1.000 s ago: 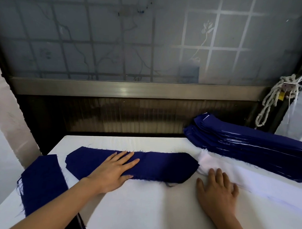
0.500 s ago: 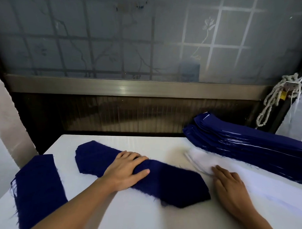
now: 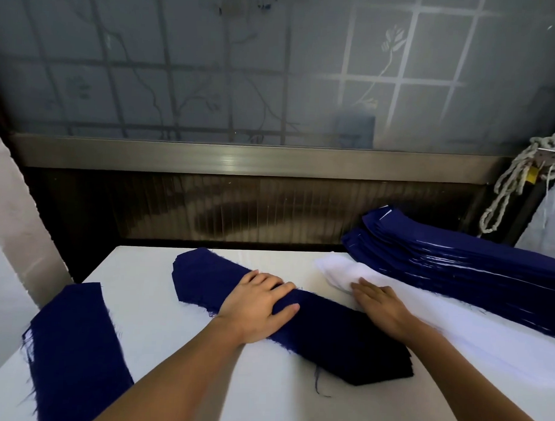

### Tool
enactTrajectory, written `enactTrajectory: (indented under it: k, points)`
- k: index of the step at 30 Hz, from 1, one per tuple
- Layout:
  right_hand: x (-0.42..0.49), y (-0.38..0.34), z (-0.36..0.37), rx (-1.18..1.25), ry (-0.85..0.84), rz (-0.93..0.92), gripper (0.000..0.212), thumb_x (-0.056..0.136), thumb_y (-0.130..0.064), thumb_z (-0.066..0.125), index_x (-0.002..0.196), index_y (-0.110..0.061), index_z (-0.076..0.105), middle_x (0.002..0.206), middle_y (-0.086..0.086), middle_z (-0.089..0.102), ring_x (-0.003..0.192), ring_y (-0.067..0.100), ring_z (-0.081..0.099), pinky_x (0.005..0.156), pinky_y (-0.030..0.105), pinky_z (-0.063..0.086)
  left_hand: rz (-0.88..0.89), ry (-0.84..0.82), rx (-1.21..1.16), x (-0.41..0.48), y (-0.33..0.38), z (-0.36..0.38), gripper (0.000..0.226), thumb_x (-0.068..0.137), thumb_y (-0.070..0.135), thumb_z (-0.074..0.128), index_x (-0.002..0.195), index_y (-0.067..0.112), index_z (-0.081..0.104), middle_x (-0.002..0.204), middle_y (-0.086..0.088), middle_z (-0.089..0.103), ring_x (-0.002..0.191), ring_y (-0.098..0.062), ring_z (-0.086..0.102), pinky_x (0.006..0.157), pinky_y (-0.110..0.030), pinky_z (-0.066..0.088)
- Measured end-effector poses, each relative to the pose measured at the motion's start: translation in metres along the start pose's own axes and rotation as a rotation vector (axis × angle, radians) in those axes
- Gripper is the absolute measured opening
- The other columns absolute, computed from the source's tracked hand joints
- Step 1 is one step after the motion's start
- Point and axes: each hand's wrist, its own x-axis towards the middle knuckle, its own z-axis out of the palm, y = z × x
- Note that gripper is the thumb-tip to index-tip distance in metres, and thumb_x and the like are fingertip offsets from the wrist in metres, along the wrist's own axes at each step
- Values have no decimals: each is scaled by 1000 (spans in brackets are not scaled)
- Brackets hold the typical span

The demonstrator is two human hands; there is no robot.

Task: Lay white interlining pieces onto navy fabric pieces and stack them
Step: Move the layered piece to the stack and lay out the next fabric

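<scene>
A long navy fabric piece [image 3: 338, 335] with pointed ends lies slanted across the white table [image 3: 159, 307], from back left to front right. My left hand [image 3: 260, 304] holds it near its middle, fingers bent over the cloth and thumb pressed against it. To its right lies a pile of white interlining pieces [image 3: 337, 269]. My right hand [image 3: 383, 308] rests there with straight fingers, the fingertips touching the near edge of the top white piece. My right forearm crosses over the navy piece's front end.
A tall stack of navy pieces with white layers between them [image 3: 463, 267] fills the back right of the table. Another navy piece [image 3: 73, 345] lies at the front left edge. A knotted rope [image 3: 506, 187] hangs at the right. A dark wall and window close the back.
My left hand curled onto the navy piece and swung it from level to slanted, its right end nearer me. My right hand moved forward onto the white interlining pile.
</scene>
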Motion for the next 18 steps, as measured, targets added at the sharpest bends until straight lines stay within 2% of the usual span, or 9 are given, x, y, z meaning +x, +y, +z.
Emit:
enactTrajectory:
  k: [2,4,7,10,18]
  points:
    - [-2,2,-1,87,55,18,46,106,-37,28,150,-25,35,160,-6,23,147,13,18,118,29,9,-35,8,8,4,4,1,65,95,68,12,147,38,36,143,12,46,136,-10,35,122,-36,13]
    - [-10,8,2,231,197,24,46,104,-41,35,147,-26,42,156,-5,34,142,14,28,118,32,16,-69,19,5,5,5,3,66,94,68,12,147,37,37,142,12,47,136,-11,36,121,-38,15]
    - [-29,29,7,229,348,41,51,101,-50,31,144,-28,46,151,-5,42,139,14,35,118,34,20,-91,41,2,2,0,4,70,92,70,8,147,37,37,142,13,47,136,-10,36,121,-37,15]
    - [-44,52,7,-4,310,20,63,95,-56,18,148,-28,40,155,-10,34,143,9,27,120,31,14,-136,48,3,-1,-11,3,70,92,70,9,147,37,38,141,12,49,135,-10,38,121,-37,15]
    - [-53,72,3,-138,277,51,76,87,-64,7,153,-31,26,160,-14,18,148,6,12,121,31,7,-280,45,-2,6,-27,-3,64,98,64,18,151,32,34,151,7,40,141,-14,31,123,-38,14]
